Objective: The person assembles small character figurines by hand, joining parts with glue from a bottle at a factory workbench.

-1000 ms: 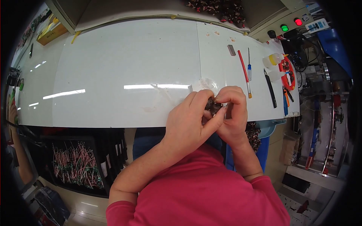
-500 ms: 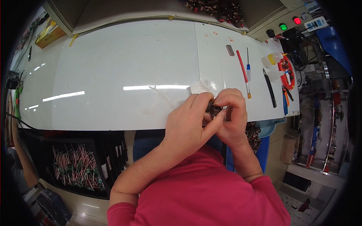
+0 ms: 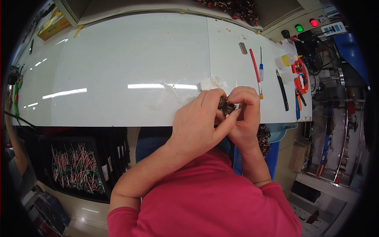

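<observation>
Between fingertips of our bare left hand (image 3: 196, 120) and bare right hand (image 3: 245, 114), we still gripped the small, dark-brown, lumpy piece (image 3: 227, 108). Little had visibly changed, so handling seemed unfinished.

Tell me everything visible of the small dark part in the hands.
The small dark part is lumpy, blackish brown and shiny, with a possible pale speck below. The left hand and right hand grip it near the front edge of the white table, hiding much of it; its material and exact pose are unclear.
</observation>
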`<control>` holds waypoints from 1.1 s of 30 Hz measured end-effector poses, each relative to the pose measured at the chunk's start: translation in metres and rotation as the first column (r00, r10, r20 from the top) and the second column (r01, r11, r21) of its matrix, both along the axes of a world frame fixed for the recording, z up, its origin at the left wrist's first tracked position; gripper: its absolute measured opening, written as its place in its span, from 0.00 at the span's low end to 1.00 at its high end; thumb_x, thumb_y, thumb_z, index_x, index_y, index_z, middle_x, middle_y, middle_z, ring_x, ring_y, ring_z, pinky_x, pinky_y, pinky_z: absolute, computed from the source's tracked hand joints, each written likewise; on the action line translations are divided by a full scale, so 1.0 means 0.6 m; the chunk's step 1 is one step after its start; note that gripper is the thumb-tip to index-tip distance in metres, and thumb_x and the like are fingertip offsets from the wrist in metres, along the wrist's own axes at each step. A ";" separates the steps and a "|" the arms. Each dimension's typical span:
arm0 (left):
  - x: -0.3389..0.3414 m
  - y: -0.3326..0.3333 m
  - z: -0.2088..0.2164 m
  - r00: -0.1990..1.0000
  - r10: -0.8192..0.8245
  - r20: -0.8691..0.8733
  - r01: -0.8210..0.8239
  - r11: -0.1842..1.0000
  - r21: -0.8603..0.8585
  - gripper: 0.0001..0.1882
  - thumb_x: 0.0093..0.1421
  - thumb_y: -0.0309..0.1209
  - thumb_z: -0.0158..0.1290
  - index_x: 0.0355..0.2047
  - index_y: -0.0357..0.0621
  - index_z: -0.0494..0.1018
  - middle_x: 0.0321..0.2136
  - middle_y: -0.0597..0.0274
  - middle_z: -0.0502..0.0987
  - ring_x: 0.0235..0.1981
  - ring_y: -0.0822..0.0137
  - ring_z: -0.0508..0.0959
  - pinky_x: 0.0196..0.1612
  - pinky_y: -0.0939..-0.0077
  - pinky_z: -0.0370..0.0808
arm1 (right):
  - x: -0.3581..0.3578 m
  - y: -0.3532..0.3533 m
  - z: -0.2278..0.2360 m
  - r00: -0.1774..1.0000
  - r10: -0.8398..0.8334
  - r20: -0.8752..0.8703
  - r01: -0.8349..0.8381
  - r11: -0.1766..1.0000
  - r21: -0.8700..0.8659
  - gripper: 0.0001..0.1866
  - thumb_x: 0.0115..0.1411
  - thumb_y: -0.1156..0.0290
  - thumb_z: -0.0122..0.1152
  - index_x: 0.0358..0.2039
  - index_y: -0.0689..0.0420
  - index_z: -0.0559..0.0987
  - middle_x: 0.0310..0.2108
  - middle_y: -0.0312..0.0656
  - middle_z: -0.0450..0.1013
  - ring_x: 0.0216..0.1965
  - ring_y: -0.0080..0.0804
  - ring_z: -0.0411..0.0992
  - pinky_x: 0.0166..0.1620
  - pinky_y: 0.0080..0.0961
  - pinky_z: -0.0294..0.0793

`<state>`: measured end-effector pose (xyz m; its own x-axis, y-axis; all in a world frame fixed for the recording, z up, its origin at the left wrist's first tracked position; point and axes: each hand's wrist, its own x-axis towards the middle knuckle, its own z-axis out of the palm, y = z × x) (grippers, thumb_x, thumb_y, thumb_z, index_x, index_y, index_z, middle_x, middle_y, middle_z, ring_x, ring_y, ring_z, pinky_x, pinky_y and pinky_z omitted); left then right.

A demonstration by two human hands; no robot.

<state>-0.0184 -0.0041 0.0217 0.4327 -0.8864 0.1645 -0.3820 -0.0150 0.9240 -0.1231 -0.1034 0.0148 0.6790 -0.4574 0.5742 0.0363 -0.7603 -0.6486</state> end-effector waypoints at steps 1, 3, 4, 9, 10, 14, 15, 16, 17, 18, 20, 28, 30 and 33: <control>-0.001 0.000 -0.003 1.000 0.010 0.014 -0.010 1.000 -0.017 0.18 0.56 0.37 0.55 0.42 0.38 0.68 0.32 0.54 0.74 0.29 0.58 0.77 0.29 0.70 0.74 | -0.001 0.001 0.001 1.000 0.003 -0.001 -0.003 1.000 0.001 0.24 0.42 0.78 0.71 0.38 0.57 0.67 0.34 0.41 0.67 0.35 0.35 0.68 0.37 0.25 0.70; -0.004 -0.001 -0.006 0.999 0.019 0.028 -0.018 0.999 -0.033 0.18 0.56 0.37 0.55 0.42 0.38 0.68 0.32 0.54 0.74 0.29 0.58 0.77 0.28 0.70 0.74 | -0.003 0.005 0.002 1.000 -0.017 -0.013 0.017 1.000 0.020 0.24 0.42 0.78 0.71 0.38 0.57 0.67 0.34 0.41 0.67 0.35 0.34 0.68 0.37 0.25 0.70; -0.005 -0.002 -0.006 0.999 0.042 0.031 -0.040 0.997 -0.066 0.17 0.56 0.38 0.55 0.40 0.39 0.68 0.30 0.55 0.74 0.27 0.57 0.77 0.27 0.68 0.73 | -0.003 0.006 0.003 1.000 -0.016 -0.013 0.017 1.000 0.021 0.24 0.42 0.78 0.71 0.38 0.57 0.67 0.34 0.41 0.67 0.35 0.34 0.68 0.37 0.25 0.70; -0.005 -0.002 -0.007 0.997 0.065 0.039 -0.061 0.993 -0.098 0.15 0.56 0.38 0.54 0.37 0.41 0.68 0.27 0.56 0.74 0.26 0.56 0.77 0.26 0.66 0.72 | -0.005 0.007 0.001 0.999 -0.029 -0.025 0.030 0.999 0.040 0.24 0.42 0.79 0.71 0.38 0.57 0.67 0.34 0.41 0.67 0.35 0.35 0.68 0.37 0.26 0.70; -0.003 -0.002 -0.005 0.999 0.035 0.039 -0.033 0.997 -0.068 0.16 0.57 0.38 0.54 0.39 0.40 0.68 0.29 0.55 0.74 0.28 0.57 0.77 0.28 0.67 0.73 | -0.005 0.006 0.002 0.999 -0.030 -0.024 0.031 0.999 0.039 0.24 0.42 0.79 0.71 0.38 0.57 0.67 0.34 0.41 0.67 0.35 0.35 0.68 0.37 0.26 0.70; -0.002 -0.001 -0.005 0.999 0.005 0.046 -0.003 0.999 -0.043 0.17 0.57 0.37 0.54 0.42 0.40 0.69 0.32 0.54 0.75 0.29 0.57 0.77 0.30 0.69 0.73 | -0.006 0.007 0.001 0.999 -0.030 -0.024 0.031 0.998 0.058 0.24 0.42 0.79 0.71 0.38 0.57 0.67 0.34 0.41 0.66 0.35 0.34 0.68 0.37 0.25 0.70; -0.002 -0.001 -0.005 0.999 0.003 0.047 -0.001 0.999 -0.042 0.17 0.57 0.37 0.54 0.42 0.40 0.69 0.32 0.54 0.75 0.29 0.57 0.77 0.30 0.69 0.73 | -0.007 0.006 0.001 0.999 -0.030 -0.025 0.031 0.998 0.046 0.24 0.42 0.79 0.71 0.38 0.57 0.67 0.34 0.41 0.66 0.35 0.34 0.68 0.37 0.25 0.70; -0.003 -0.001 -0.005 0.999 0.003 0.053 -0.001 0.999 -0.044 0.17 0.57 0.37 0.54 0.42 0.40 0.69 0.32 0.54 0.75 0.29 0.57 0.77 0.30 0.69 0.73 | -0.007 0.007 0.000 0.999 -0.032 -0.024 0.033 0.998 0.047 0.24 0.42 0.79 0.71 0.38 0.57 0.67 0.34 0.41 0.66 0.35 0.34 0.68 0.37 0.25 0.70; -0.003 -0.001 -0.005 0.998 0.004 0.060 -0.001 0.999 -0.045 0.16 0.57 0.37 0.54 0.41 0.40 0.69 0.32 0.54 0.75 0.29 0.57 0.77 0.30 0.69 0.73 | -0.008 0.007 0.000 0.999 -0.029 -0.022 0.030 0.998 0.056 0.24 0.42 0.79 0.71 0.38 0.57 0.67 0.34 0.41 0.66 0.34 0.34 0.68 0.37 0.25 0.70; -0.003 -0.001 -0.005 0.998 0.002 0.062 0.001 0.999 -0.045 0.16 0.57 0.37 0.54 0.41 0.40 0.69 0.32 0.54 0.75 0.29 0.57 0.77 0.30 0.69 0.73 | -0.008 0.007 -0.001 0.999 -0.026 -0.020 0.027 0.997 0.066 0.24 0.42 0.79 0.71 0.37 0.57 0.67 0.34 0.41 0.66 0.34 0.34 0.68 0.37 0.25 0.69; -0.003 -0.001 -0.007 0.997 0.003 0.079 0.001 0.999 -0.039 0.16 0.57 0.37 0.54 0.41 0.40 0.69 0.32 0.54 0.75 0.29 0.57 0.77 0.30 0.69 0.73 | -0.009 0.007 -0.001 0.999 -0.028 -0.020 0.029 0.997 0.072 0.24 0.42 0.79 0.71 0.37 0.57 0.67 0.34 0.41 0.66 0.34 0.34 0.68 0.37 0.25 0.69; -0.004 -0.003 -0.005 0.995 -0.013 0.097 0.016 0.999 -0.038 0.16 0.57 0.36 0.53 0.41 0.40 0.70 0.31 0.55 0.75 0.28 0.57 0.78 0.30 0.69 0.73 | -0.014 0.008 -0.003 0.999 -0.038 -0.030 0.041 0.996 0.082 0.23 0.42 0.78 0.71 0.37 0.57 0.67 0.34 0.41 0.66 0.34 0.34 0.67 0.36 0.25 0.69; -0.003 -0.004 -0.005 0.995 -0.010 0.100 0.015 0.999 -0.042 0.15 0.57 0.36 0.53 0.41 0.40 0.70 0.31 0.55 0.75 0.28 0.57 0.78 0.30 0.69 0.73 | -0.014 0.008 -0.003 0.999 -0.041 -0.024 0.043 0.995 0.085 0.23 0.42 0.78 0.71 0.37 0.57 0.67 0.34 0.41 0.66 0.34 0.34 0.67 0.36 0.25 0.69; -0.001 -0.002 -0.003 0.996 -0.022 0.085 0.025 0.999 -0.035 0.15 0.57 0.36 0.53 0.41 0.40 0.70 0.31 0.55 0.75 0.28 0.57 0.77 0.30 0.69 0.73 | -0.012 0.010 -0.001 0.998 -0.048 -0.030 0.050 0.994 0.098 0.23 0.42 0.79 0.71 0.37 0.57 0.67 0.34 0.41 0.66 0.34 0.34 0.67 0.36 0.25 0.69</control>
<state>-0.0192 -0.0055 0.0198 0.3952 -0.8889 0.2316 -0.4582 0.0277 0.8884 -0.1305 -0.0975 0.0141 0.6693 -0.5442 0.5060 -0.0183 -0.6928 -0.7209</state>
